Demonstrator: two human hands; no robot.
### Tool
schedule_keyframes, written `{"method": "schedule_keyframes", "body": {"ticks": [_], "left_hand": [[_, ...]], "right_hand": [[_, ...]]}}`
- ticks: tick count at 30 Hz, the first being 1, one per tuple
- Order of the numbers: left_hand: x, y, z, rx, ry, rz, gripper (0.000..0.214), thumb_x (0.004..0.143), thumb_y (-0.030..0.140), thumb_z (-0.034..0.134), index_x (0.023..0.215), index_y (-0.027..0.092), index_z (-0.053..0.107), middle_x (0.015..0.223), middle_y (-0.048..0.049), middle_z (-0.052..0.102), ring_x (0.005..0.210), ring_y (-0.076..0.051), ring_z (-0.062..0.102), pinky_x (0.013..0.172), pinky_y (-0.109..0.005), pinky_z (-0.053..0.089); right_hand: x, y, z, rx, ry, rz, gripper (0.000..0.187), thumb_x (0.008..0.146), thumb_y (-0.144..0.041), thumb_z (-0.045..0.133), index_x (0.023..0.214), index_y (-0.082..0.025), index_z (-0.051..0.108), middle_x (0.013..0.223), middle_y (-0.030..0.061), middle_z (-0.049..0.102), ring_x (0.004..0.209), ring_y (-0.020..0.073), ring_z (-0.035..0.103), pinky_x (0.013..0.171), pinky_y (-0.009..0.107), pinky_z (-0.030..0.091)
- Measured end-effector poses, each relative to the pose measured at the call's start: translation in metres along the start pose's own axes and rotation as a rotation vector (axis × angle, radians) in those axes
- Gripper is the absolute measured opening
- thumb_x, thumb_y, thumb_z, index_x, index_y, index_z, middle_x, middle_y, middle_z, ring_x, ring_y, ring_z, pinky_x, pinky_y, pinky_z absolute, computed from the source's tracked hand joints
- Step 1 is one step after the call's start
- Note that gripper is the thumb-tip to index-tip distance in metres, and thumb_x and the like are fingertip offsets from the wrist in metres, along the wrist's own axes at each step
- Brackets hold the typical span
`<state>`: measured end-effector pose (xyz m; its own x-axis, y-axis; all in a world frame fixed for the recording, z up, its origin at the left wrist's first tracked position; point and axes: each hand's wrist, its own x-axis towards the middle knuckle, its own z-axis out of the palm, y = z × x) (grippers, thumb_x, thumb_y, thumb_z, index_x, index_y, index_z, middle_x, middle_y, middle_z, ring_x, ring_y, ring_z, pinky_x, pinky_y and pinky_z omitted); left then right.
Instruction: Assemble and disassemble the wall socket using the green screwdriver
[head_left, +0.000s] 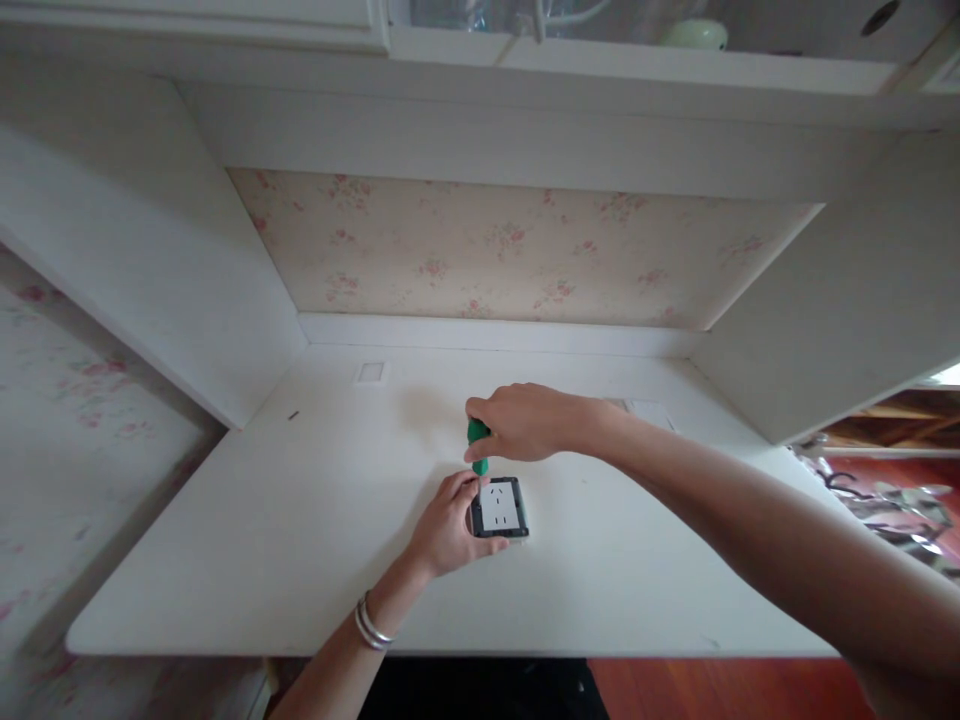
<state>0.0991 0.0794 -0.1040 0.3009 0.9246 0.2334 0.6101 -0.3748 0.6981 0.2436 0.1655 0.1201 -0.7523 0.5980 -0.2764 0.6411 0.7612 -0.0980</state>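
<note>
A wall socket with a white face and dark frame lies flat on the white desk. My left hand grips its left edge, fingers curled round it. My right hand is closed round the green handle of a screwdriver, held upright with its tip down at the socket's top left corner. The tip itself is hidden by my fingers. Silver bangles sit on my left wrist.
The desk sits in a white alcove with floral wallpaper at the back and side panels left and right. A small white square lies near the back left, flat white pieces behind my right wrist. Shiny clutter lies right of the desk.
</note>
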Motion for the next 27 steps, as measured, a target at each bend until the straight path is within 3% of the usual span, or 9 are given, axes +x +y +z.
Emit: {"method": "schedule_keyframes", "body": {"ticks": [4,10,14,19,22,27], "left_hand": [[0.000,-0.001,0.001,0.005,0.015,-0.010,0.082,0.057,0.049,0.080,0.128,0.022,0.049,0.129,-0.0111,0.048,0.120,-0.030,0.047,0.103,-0.047,0.042],[-0.001,-0.001,0.002,0.001,0.010,-0.002,0.082,0.056,0.048,0.081,0.127,0.021,0.050,0.128,-0.0108,0.048,0.120,-0.029,0.046,0.105,-0.045,0.041],[-0.001,0.001,0.001,0.000,0.024,0.007,0.079,0.057,0.046,0.081,0.126,0.021,0.050,0.127,-0.0105,0.049,0.120,-0.029,0.046,0.104,-0.046,0.041],[-0.001,0.003,0.000,-0.003,0.020,0.001,0.080,0.057,0.049,0.080,0.126,0.021,0.050,0.125,-0.0112,0.049,0.118,-0.029,0.048,0.103,-0.046,0.043],[-0.001,0.003,-0.001,0.011,0.017,-0.012,0.082,0.057,0.052,0.079,0.126,0.021,0.050,0.125,-0.0116,0.049,0.118,-0.029,0.047,0.103,-0.045,0.043],[-0.001,0.002,-0.001,0.009,0.002,-0.014,0.082,0.057,0.052,0.079,0.127,0.022,0.049,0.125,-0.0110,0.048,0.118,-0.028,0.048,0.104,-0.044,0.043]], "right_hand": [[0.003,-0.007,0.001,-0.096,0.048,0.044,0.063,0.081,-0.068,0.042,0.103,-0.013,0.063,0.091,0.0180,0.067,0.084,0.0303,0.065,0.064,0.035,0.045],[0.001,-0.015,0.000,-0.206,0.023,0.122,0.067,0.083,-0.069,0.036,0.088,-0.011,0.070,0.086,0.0200,0.068,0.084,0.0337,0.065,0.065,0.039,0.046],[-0.002,-0.016,-0.001,-0.214,0.031,0.185,0.070,0.085,-0.069,0.032,0.090,-0.011,0.069,0.087,0.0210,0.068,0.088,0.0342,0.064,0.068,0.040,0.045],[-0.009,-0.003,-0.005,0.105,-0.067,-0.009,0.048,0.090,-0.050,0.039,0.129,-0.022,0.044,0.118,0.0123,0.061,0.084,0.0231,0.064,0.066,0.032,0.044],[-0.009,0.005,-0.007,0.177,-0.100,-0.111,0.036,0.089,-0.037,0.045,0.122,-0.023,0.047,0.109,0.0091,0.064,0.082,0.0194,0.062,0.064,0.028,0.042],[-0.003,0.003,-0.010,-0.049,-0.049,-0.040,0.038,0.085,-0.047,0.049,0.114,-0.022,0.054,0.090,0.0100,0.066,0.076,0.0244,0.062,0.057,0.029,0.039]]}}
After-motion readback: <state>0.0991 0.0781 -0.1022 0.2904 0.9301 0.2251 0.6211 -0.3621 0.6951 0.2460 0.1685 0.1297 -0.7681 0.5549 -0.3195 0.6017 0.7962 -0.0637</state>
